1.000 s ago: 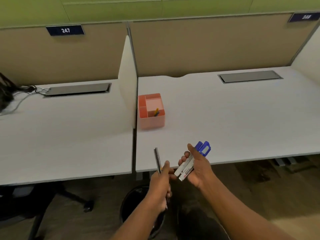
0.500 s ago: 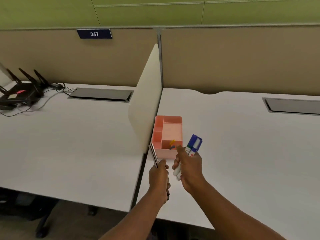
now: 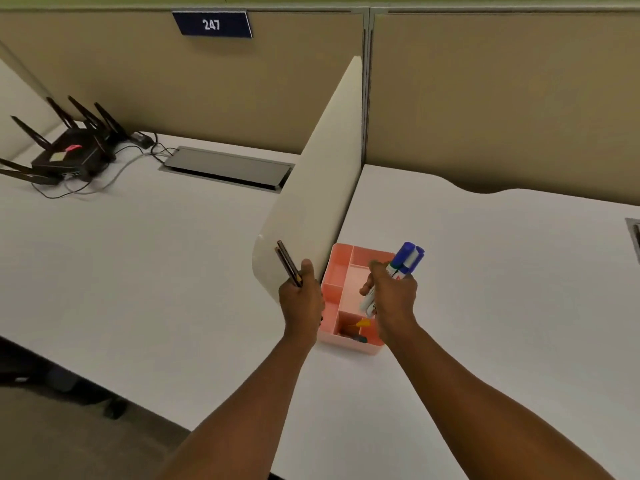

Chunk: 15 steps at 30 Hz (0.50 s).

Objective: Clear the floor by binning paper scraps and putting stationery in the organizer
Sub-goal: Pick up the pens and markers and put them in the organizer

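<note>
Head view: left hand (image 3: 302, 299) closed around two dark pencils (image 3: 288, 263), right hand (image 3: 393, 299) gripping blue-capped markers (image 3: 405, 263), both above pink organizer (image 3: 341, 271) on desk (image 3: 485, 271) beside divider (image 3: 318, 188). Step: stationery drop-off. Next move likely needs lowering markers into free compartment

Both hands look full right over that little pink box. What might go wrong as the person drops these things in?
The right hand grips several blue-capped markers at once, so one might slip out and miss the pink organizer. The left hand holds thin pencils close to the desk divider, which they might knock against. The organizer's near compartment already holds small items, so long markers may not fit there.
</note>
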Motion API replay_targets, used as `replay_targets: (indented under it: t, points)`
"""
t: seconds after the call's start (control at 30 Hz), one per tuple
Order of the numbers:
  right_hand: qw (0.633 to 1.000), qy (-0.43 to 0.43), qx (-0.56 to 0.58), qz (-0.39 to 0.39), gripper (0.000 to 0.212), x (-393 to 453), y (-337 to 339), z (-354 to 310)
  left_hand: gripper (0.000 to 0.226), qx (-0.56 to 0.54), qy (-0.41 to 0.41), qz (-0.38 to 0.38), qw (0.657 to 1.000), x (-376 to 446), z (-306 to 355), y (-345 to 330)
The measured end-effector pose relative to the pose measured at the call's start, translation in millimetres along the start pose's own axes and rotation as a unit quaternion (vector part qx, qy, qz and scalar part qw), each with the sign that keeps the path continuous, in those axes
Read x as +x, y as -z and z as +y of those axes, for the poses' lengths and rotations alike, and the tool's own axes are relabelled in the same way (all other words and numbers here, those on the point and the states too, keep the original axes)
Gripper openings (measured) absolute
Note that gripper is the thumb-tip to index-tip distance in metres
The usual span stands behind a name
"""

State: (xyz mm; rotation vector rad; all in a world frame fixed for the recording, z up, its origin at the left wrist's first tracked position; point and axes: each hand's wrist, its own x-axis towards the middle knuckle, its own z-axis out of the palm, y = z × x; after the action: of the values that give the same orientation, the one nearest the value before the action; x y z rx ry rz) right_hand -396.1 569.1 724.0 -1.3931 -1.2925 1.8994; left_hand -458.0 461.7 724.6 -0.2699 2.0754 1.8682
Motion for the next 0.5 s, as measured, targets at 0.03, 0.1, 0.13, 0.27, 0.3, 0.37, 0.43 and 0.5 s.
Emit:
replay_targets:
  t: [0.03, 0.1, 0.13, 0.27, 0.3, 0.37, 0.43, 0.5]
  points:
    - [1.0, -0.001, -0.004, 0.01, 0.012, 5, 2, 1, 0.054, 0.018, -0.013, -0.005, 1.0, 5, -4, -7]
    - [1.0, -0.002, -0.008, 0.029, 0.012, 16, 8, 3, 0.055, 0.053, -0.032, -0.015, 0.998, 12, -16, -16]
    - [0.999, -0.004, -0.005, 0.037, 0.011, 20, 11, 5, 0.052, 0.072, -0.041, -0.022, 0.996, 14, -23, -19]
    - [0.999, -0.016, 0.001, 0.05, 0.011, 31, 19, 9, 0.035, 0.16, -0.13, -0.045, 0.978, 16, -52, -16]
    - [0.999, -0.016, 0.002, 0.05, 0.011, 33, 19, 9, 0.03, 0.178, -0.148, -0.05, 0.972, 16, -58, -14]
    - [0.999, -0.016, 0.007, 0.05, 0.011, 36, 19, 10, 0.027, 0.19, -0.155, -0.061, 0.968, 12, -63, -11]
    - [0.999, -0.018, 0.007, 0.05, 0.011, 37, 18, 12, 0.029, 0.194, -0.174, -0.075, 0.963, 6, -62, -11]
    - [0.999, -0.018, 0.002, 0.046, 0.012, 38, 18, 14, 0.026, 0.235, -0.208, -0.072, 0.947, 2, -63, -11]
